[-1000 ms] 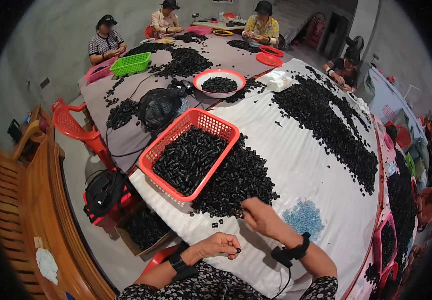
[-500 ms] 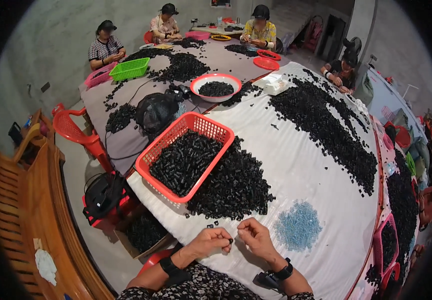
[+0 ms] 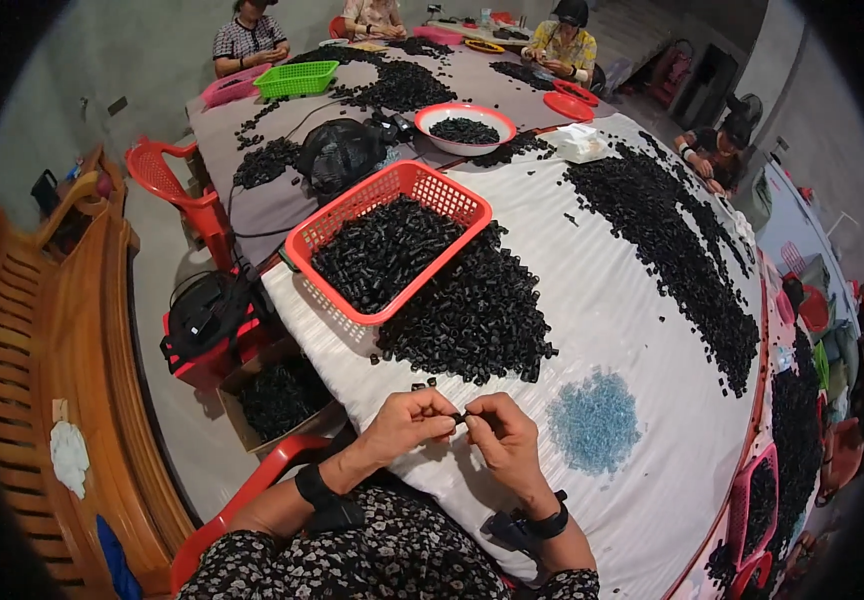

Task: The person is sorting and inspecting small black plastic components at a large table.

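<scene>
My left hand (image 3: 410, 428) pinches a small black plastic piece (image 3: 460, 418) between thumb and fingertips. Against the other side of it, the closed fingertips of my right hand (image 3: 504, 445) meet the left ones; whatever they grip is too small to make out. Just beyond both hands lies a heap of similar black pieces (image 3: 477, 320). A red plastic basket (image 3: 337, 305) full of black pieces stands at the heap's left side. To the right of my right hand is a flat pile of tiny pale-blue translucent pieces (image 3: 595, 422).
A long bank of black pieces (image 3: 652, 235) covers the table's right part. Farther back are a red-rimmed white bowl (image 3: 467, 146), a black mesh item (image 3: 340, 157) and a green basket (image 3: 297, 80). Co-workers sit around the table. A wooden bench (image 3: 102, 400) stands left.
My hands have come together, with the right fingertips now at the black piece in my left. The view has shifted, showing more of my lap and a red chair.
</scene>
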Demonstrator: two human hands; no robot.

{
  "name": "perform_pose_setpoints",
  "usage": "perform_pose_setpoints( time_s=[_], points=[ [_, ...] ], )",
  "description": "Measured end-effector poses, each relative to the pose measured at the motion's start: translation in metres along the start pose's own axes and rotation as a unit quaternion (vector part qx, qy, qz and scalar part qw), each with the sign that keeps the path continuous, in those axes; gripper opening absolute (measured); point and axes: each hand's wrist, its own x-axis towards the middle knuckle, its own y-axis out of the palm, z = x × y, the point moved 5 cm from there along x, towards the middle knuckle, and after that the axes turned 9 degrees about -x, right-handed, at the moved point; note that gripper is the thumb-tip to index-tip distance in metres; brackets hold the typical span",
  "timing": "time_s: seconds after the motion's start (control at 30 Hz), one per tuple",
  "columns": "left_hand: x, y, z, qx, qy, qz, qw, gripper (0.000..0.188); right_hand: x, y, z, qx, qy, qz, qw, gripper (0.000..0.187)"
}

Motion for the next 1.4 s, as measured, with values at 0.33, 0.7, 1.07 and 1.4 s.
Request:
perform_pose_setpoints(
  time_s=[0.33,0.7,1.07,1.4],
  points=[
    [-0.007,0.010,-0.005,0.057,0.031,-0.015,0.998,0.012,-0.008,-0.001,0.026,-0.208,-0.117,-0.006,0.971,0.012],
    [0.004,0.014,0.001,0.078,0.029,-0.010,0.996,0.012,-0.008,-0.004,0.020,-0.205,-0.088,-0.014,0.975,0.013],
    [0.016,0.005,0.024,0.051,0.018,-0.024,0.998,0.010,-0.003,-0.007,0.004,-0.223,-0.101,0.015,0.970,0.020],
    [0.023,0.008,0.025,0.082,0.019,-0.034,0.996,0.006,-0.002,-0.002,0.002,-0.266,-0.134,0.007,0.955,0.022]
  ],
)
